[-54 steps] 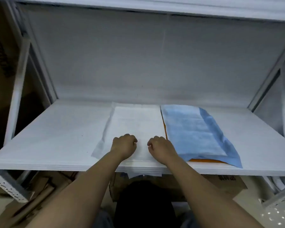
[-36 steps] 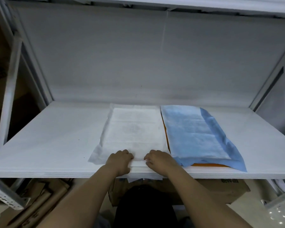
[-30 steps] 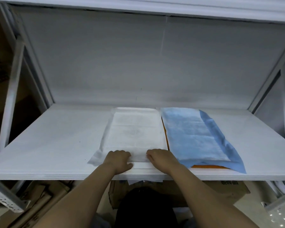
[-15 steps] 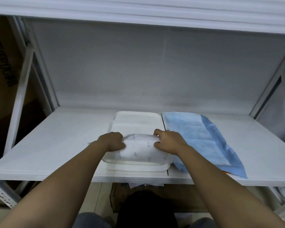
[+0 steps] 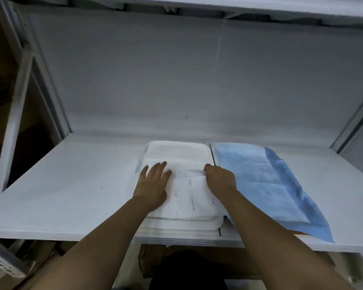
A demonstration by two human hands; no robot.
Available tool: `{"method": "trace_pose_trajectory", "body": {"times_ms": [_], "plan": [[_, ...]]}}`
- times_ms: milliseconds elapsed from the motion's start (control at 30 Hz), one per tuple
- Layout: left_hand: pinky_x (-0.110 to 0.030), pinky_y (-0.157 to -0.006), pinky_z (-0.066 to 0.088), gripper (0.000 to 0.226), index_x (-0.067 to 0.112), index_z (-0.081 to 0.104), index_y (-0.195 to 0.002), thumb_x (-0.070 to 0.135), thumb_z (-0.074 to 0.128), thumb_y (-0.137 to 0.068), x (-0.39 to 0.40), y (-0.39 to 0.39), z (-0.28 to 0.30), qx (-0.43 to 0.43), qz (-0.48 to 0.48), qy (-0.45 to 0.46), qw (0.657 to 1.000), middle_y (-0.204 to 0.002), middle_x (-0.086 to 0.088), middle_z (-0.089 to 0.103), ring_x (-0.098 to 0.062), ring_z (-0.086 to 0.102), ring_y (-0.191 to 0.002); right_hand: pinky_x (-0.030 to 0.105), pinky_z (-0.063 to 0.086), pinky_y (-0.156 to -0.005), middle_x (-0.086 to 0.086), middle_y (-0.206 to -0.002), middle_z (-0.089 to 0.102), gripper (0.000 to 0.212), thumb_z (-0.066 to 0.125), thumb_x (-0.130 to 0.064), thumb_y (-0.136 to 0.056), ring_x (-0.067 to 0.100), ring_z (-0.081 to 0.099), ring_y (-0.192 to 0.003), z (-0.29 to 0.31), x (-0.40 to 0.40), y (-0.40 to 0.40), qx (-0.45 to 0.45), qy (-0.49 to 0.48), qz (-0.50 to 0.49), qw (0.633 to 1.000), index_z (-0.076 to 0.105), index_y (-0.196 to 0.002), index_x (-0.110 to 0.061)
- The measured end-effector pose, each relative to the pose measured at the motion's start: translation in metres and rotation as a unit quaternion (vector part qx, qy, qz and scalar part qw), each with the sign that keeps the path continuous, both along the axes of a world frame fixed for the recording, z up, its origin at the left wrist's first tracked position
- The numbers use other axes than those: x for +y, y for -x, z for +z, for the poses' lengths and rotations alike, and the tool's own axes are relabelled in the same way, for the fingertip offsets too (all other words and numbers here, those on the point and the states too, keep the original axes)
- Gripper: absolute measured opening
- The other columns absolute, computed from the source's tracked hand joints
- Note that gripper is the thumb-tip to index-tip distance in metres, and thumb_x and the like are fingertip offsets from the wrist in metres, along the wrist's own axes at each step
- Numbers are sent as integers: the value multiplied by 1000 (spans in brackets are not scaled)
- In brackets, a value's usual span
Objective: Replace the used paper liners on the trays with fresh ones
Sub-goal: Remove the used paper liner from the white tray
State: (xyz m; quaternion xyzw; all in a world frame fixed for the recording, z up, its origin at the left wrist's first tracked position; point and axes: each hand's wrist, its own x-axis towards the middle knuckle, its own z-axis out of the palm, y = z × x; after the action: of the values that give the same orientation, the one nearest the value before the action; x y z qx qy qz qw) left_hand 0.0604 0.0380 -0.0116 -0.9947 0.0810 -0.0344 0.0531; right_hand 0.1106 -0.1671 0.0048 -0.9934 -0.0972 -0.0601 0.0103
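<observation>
A white tray lies on the white shelf, its far half bare. A white paper liner is folded over on the tray's near half, with faint print showing on it. My left hand lies flat on the liner's left part, fingers straight and spread. My right hand has curled fingers pinching the liner's folded edge at the right. Right of the tray, a blue liner covers an orange tray, of which only a sliver shows at the front.
Grey panels close off the shelf's back and sides, and another shelf hangs overhead. White metal uprights stand at the left and right. Cardboard boxes sit below the shelf's front edge.
The white liner lay flat over the whole tray earlier. Both hands folded its near end up and over, baring the tray's far half. My left hand has since flattened on it.
</observation>
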Motion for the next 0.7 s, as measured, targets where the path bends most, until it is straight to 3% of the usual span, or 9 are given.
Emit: {"method": "trace_pose_trajectory", "body": {"times_ms": [200,267,367,467,567,700], "plan": [[-45,-119,-4,63,30,4,-153,49,29,-99,-2,1,-33,185,-12,21,982,-160,-2,-13,-23,-11,-148,30,33,-77,4,-120,55,47,44,-1,-90,23,55,-108,-27,5,-4,2,26,-9,1000,37,-135,-17],[-48,-118,-3,64,31,1,-152,52,28,-98,-2,0,-39,212,-2,26,977,-160,-2,-15,-24,-12,-147,33,33,-94,5,-135,44,56,41,-6,-92,23,44,-122,-34,4,-3,14,34,0,999,25,-144,-18],[-52,-118,1,67,33,-2,-152,55,28,-97,-1,-4,-44,237,7,22,971,-159,-3,-16,-28,-13,-147,39,15,-114,5,-157,13,65,39,-16,-95,24,13,-145,-41,3,3,54,60,29,996,6,-152,-18],[-54,-116,4,70,35,-4,-151,58,31,-95,-1,-7,-46,248,11,24,968,-159,-3,-16,-30,-12,-147,38,6,-117,-1,-160,3,63,41,-31,-97,17,0,-148,-44,5,9,129,17,95,987,13,-152,-22],[-54,-116,6,75,36,-4,-151,61,36,-92,-1,-9,-49,253,10,34,967,-159,-3,-16,-30,-12,-147,39,8,-117,-5,-160,7,64,45,-45,-95,14,2,-147,-44,6,15,224,-7,150,963,21,-150,-25],[-51,-117,7,79,37,0,-151,60,43,-90,6,-10,-48,256,1,66,964,-160,0,-13,-26,-10,-147,38,13,-116,-6,-159,11,72,54,-48,-89,15,11,-146,-42,-1,19,245,17,185,952,23,-150,-28]]}}
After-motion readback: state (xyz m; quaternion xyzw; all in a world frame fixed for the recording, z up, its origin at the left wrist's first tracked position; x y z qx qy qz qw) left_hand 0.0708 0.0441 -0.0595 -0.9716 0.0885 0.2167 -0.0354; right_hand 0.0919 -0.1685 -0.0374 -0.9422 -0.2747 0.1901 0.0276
